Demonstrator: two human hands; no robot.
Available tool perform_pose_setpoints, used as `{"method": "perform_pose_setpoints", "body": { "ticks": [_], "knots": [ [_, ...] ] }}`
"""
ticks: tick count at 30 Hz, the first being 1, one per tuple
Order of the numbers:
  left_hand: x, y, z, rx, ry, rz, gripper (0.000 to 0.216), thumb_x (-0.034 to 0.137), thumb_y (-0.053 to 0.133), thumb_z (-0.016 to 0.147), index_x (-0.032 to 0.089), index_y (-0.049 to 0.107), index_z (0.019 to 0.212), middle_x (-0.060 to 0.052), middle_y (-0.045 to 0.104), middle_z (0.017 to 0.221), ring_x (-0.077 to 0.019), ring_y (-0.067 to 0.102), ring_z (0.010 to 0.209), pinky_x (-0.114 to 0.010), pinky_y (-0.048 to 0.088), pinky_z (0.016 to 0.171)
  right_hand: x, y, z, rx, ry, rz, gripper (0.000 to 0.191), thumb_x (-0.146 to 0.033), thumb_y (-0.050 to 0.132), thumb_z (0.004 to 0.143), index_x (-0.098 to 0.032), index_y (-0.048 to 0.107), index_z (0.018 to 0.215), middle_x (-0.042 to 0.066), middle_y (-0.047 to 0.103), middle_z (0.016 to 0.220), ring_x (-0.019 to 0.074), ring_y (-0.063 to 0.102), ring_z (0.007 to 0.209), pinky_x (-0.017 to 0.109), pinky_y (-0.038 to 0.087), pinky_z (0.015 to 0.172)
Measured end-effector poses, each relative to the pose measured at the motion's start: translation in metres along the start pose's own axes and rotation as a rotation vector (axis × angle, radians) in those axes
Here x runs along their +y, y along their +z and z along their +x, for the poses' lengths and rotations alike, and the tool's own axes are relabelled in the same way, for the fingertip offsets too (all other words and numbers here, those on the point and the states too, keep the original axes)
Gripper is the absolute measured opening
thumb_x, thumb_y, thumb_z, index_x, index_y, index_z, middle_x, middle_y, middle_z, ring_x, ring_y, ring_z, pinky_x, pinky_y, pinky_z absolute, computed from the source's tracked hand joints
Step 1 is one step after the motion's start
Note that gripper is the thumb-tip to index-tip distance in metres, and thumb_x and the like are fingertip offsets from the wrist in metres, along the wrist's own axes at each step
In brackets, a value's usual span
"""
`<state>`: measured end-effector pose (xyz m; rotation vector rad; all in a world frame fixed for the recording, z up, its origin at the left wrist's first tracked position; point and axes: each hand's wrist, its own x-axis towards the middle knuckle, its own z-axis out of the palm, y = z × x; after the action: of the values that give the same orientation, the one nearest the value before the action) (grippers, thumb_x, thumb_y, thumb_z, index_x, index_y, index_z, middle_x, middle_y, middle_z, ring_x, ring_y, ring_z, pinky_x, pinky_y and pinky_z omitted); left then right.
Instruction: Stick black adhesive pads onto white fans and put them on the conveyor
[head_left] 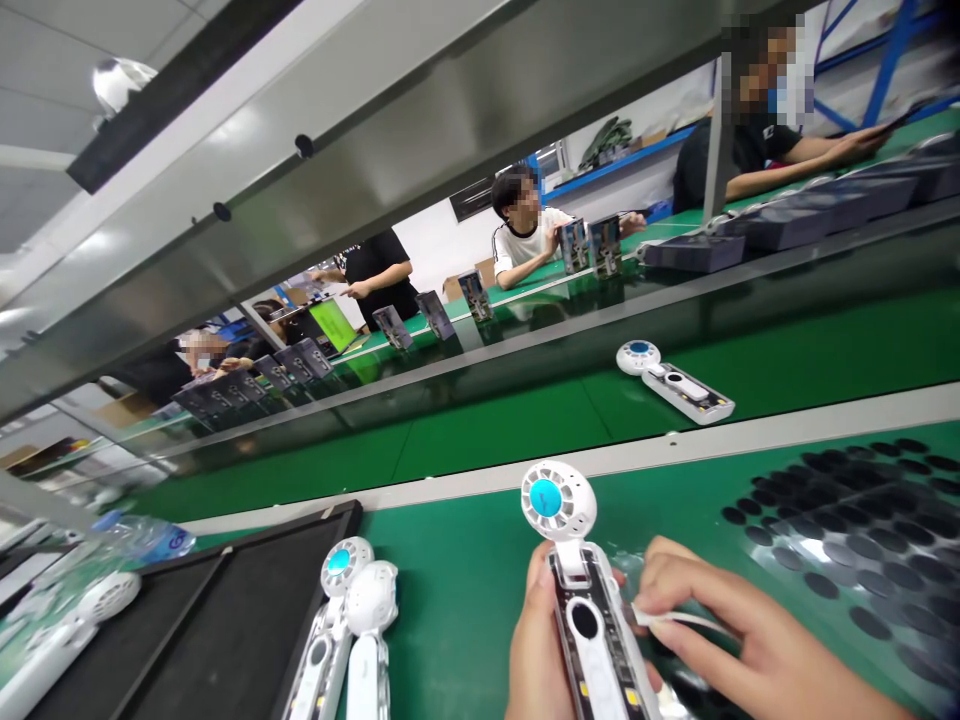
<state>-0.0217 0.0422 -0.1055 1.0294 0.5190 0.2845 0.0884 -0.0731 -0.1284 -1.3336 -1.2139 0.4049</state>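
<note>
Left hand [536, 650] at 6 o'clock, cut off by the bottom edge: only fingers and part of the palm show, curled around the handle of a white handheld fan [581, 590], gripping it. Fan stands roughly upright in the grip, round head with blue centre toward 12 o'clock, handle face open with dark internals showing; its lower end runs out of frame.

Right hand [742, 640] at 5 o'clock, wrist cut off at the bottom right. Thumb and forefinger pinched shut on a small white strip [675, 620], just beside the fan handle's right edge. Can't tell whether the strip touches the handle. Something clear and glossy lies under the hand, too blurred to identify.

At 3 o'clock a sheet of dark round pads [847, 530] on the green bench [457, 590], partly cut off by the right edge. At 8 o'clock two more fans [349, 620] lying side by side against a black tray [225, 600], handles cut off below. At 1 o'clock another fan [675, 380] lies flat on the conveyor belt [825, 350]. At 12 o'clock, other people sit across the line with dark boxes [592, 245]; details too small to read.
</note>
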Motion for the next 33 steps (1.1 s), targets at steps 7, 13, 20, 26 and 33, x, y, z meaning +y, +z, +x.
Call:
{"method": "perform_pose_setpoints", "body": {
  "ticks": [7, 13, 20, 26, 33],
  "knots": [
    [0.002, 0.007, -0.004, 0.007, 0.076, -0.003, 0.032, 0.046, 0.028, 0.088, 0.019, 0.040, 0.099, -0.003, 0.060, 0.080, -0.0117, 0.055, 0.043, -0.021, 0.039, 0.039, -0.005, 0.008, -0.002, 0.218, 0.034, -0.091, 0.030, -0.051, 0.055, 0.082, -0.022, 0.063, 0.075, 0.004, 0.056, 0.072, 0.0215, 0.057, 0.073, 0.031, 0.051, 0.064],
    [0.002, 0.000, -0.004, -0.003, 0.115, 0.025, 0.038, 0.053, 0.040, 0.084, 0.024, 0.038, 0.109, -0.004, 0.061, 0.089, -0.0132, 0.057, 0.047, -0.025, 0.043, 0.044, -0.005, 0.012, 0.000, 0.314, 0.037, -0.193, 0.031, -0.053, 0.056, 0.080, -0.024, 0.066, 0.077, 0.004, 0.057, 0.069, 0.0220, 0.058, 0.070, 0.032, 0.053, 0.064],
    [-0.001, 0.002, -0.007, 0.075, 0.209, 0.139, 0.043, 0.057, 0.039, 0.084, 0.025, 0.035, 0.113, -0.003, 0.058, 0.090, -0.0100, 0.051, 0.052, -0.023, 0.042, 0.048, -0.002, 0.011, -0.002, 0.110, 0.047, -0.164, 0.021, -0.037, 0.047, 0.089, -0.027, 0.065, 0.081, 0.001, 0.061, 0.079, 0.0177, 0.059, 0.077, 0.026, 0.051, 0.069],
    [-0.005, -0.001, -0.006, 0.161, 0.210, 0.293, 0.058, 0.069, 0.040, 0.076, 0.025, 0.040, 0.114, -0.002, 0.057, 0.088, -0.0124, 0.047, 0.072, -0.025, 0.037, 0.069, 0.004, 0.011, -0.002, 0.015, 0.096, -0.120, 0.021, -0.035, 0.044, 0.091, -0.030, 0.063, 0.085, -0.002, 0.061, 0.084, 0.0162, 0.057, 0.082, 0.026, 0.047, 0.073],
    [-0.003, 0.002, -0.007, 0.155, 0.235, 0.286, 0.058, 0.067, 0.041, 0.077, 0.024, 0.039, 0.116, -0.004, 0.058, 0.096, -0.0184, 0.050, 0.088, -0.031, 0.036, 0.084, 0.001, 0.011, 0.003, 0.112, 0.146, -0.152, 0.023, -0.043, 0.051, 0.084, -0.024, 0.062, 0.076, 0.001, 0.061, 0.075, 0.0187, 0.059, 0.077, 0.025, 0.049, 0.068]
  ]
}}
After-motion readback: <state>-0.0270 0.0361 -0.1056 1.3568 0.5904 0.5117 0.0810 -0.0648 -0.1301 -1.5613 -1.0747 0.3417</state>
